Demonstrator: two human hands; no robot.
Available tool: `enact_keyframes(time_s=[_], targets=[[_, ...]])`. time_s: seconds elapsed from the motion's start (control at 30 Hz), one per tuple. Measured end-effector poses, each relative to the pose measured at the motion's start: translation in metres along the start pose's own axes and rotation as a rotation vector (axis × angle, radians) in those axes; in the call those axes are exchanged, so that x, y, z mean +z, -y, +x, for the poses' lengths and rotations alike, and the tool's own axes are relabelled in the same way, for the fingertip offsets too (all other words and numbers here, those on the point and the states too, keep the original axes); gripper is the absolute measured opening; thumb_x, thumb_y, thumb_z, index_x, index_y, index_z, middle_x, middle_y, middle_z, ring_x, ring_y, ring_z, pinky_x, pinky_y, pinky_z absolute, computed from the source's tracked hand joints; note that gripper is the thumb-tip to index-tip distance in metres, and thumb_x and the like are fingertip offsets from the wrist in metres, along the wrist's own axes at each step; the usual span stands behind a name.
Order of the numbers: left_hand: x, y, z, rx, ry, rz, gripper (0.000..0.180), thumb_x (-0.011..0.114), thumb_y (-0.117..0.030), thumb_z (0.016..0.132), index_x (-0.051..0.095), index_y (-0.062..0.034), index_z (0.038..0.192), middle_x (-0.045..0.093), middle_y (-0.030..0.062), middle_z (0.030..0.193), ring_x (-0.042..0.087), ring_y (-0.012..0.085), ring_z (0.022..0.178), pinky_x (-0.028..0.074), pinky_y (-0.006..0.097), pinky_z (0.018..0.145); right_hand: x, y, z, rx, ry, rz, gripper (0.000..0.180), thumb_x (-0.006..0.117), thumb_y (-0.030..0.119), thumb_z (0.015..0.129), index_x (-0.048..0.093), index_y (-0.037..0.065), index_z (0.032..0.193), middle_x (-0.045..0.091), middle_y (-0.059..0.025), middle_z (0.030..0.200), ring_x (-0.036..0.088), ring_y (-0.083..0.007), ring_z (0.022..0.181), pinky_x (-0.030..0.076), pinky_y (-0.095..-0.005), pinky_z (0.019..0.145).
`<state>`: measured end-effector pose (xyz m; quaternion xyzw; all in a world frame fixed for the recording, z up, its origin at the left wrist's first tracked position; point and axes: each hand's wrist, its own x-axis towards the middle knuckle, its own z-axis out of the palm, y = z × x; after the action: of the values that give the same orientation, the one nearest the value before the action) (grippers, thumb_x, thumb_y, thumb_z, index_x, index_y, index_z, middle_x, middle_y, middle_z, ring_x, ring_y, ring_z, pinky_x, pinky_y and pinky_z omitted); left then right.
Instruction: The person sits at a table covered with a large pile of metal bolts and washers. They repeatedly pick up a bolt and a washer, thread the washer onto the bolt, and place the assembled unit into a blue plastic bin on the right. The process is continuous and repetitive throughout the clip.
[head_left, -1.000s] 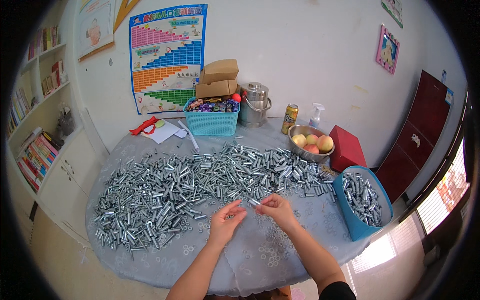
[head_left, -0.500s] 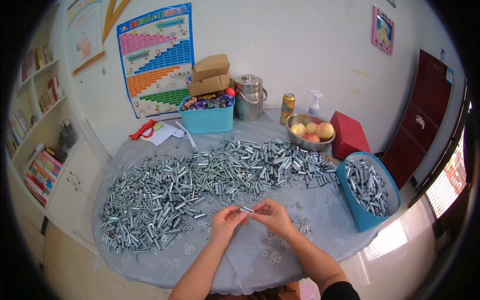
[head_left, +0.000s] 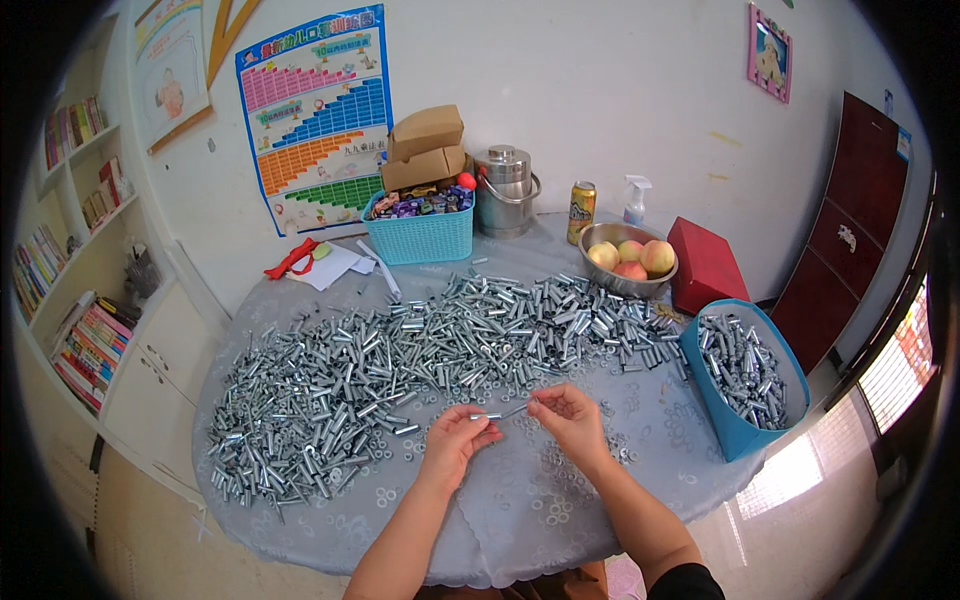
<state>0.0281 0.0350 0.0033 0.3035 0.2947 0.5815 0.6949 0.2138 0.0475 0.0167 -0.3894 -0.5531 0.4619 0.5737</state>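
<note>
Pale walls, one hung with a colourful chart (head_left: 320, 125), frame a table spread with a grey cloth (head_left: 470, 530), where a person works bare-handed beside a broad heap of silvery metal parts (head_left: 300, 420). Between the hands, in front of the heap, a short metal sleeve (head_left: 486, 416) and a slimmer metal rod (head_left: 515, 410) form nearly one line, running left to right and rising slightly toward the right. The left hand (head_left: 455, 446) is nearer the sleeve, thumb and fingers pinched on it; the right hand (head_left: 572, 425) is nearer the rod, fingertips together at its outer end. Relative to the left grip, the sleeve lies at the fingertips and points across to the right; from the right grip, the rod extends leftward to the sleeve. Whether the rod's inner end sits inside the sleeve or only meets it is too small to tell. Loose washers (head_left: 552, 512) dot the cloth near the right forearm. Beyond the right hand, a blue bin (head_left: 735, 440) holds more metal pieces at the table's edge. Toward the wall stand a steel bowl (head_left: 630, 285) of fruit, a red box (head_left: 710, 265) and a light-blue basket (head_left: 420, 240).
</note>
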Motion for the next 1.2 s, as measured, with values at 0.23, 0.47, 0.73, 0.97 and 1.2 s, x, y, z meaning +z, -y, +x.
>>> enact_keyframes(time_s=[0.23,0.47,0.73,0.97,1.2], targets=[[0.005,0.007,-0.003,0.099,0.053,0.358,0.019,0.066,0.001,0.075,0.057,-0.0008,0.092,0.063,0.0068,0.087,0.059,0.0112,0.079,0.048,0.022,0.074,0.002,0.005,-0.003,-0.021,0.036,-0.117,0.018,0.066,0.002,0.078,0.062,-0.001,0.095,0.063,-0.0042,0.09,0.057,-0.0094,0.084,0.046,-0.0222,0.074],[0.015,0.01,-0.009,0.238,0.049,0.599,0.029,0.064,-0.002,0.079,0.056,-0.0011,0.106,0.064,0.0064,0.091,0.059,0.0085,0.08,0.046,0.02,0.073,-0.001,0.016,0.002,-0.243,0.174,-0.392,0.016,0.063,0.009,0.08,0.066,0.003,0.095,0.064,-0.0048,0.09,0.057,-0.0126,0.086,0.045,-0.0247,0.075],[0.012,0.007,-0.006,0.229,0.012,0.53,0.031,0.059,-0.001,0.082,0.055,-0.0023,0.112,0.065,0.0081,0.093,0.057,0.0061,0.078,0.045,0.018,0.069,-0.052,-0.003,0.017,0.019,-0.01,-0.789,0.015,0.067,0.014,0.072,0.068,0.007,0.085,0.064,-0.0093,0.082,0.059,-0.0233,0.073,0.047,-0.0314,0.066],[0.009,0.007,-0.004,0.228,0.01,0.474,0.028,0.058,-0.001,0.082,0.055,-0.0019,0.11,0.065,0.0084,0.093,0.058,0.0063,0.081,0.045,0.017,0.07,-0.048,-0.015,0.02,-0.081,0.113,-1.045,0.017,0.069,0.02,0.069,0.068,0.008,0.08,0.064,-0.0095,0.081,0.058,-0.0266,0.081,0.046,-0.0363,0.073],[0.01,0.006,-0.004,0.211,-0.004,0.439,0.028,0.06,0.0,0.08,0.055,-0.0007,0.108,0.065,0.01,0.094,0.06,0.0091,0.08,0.047,0.019,0.07,-0.047,-0.017,0.023,-0.032,0.134,-1.069,0.015,0.07,0.021,0.068,0.067,0.009,0.077,0.064,-0.0086,0.08,0.057,-0.0264,0.081,0.045,-0.0367,0.072]])
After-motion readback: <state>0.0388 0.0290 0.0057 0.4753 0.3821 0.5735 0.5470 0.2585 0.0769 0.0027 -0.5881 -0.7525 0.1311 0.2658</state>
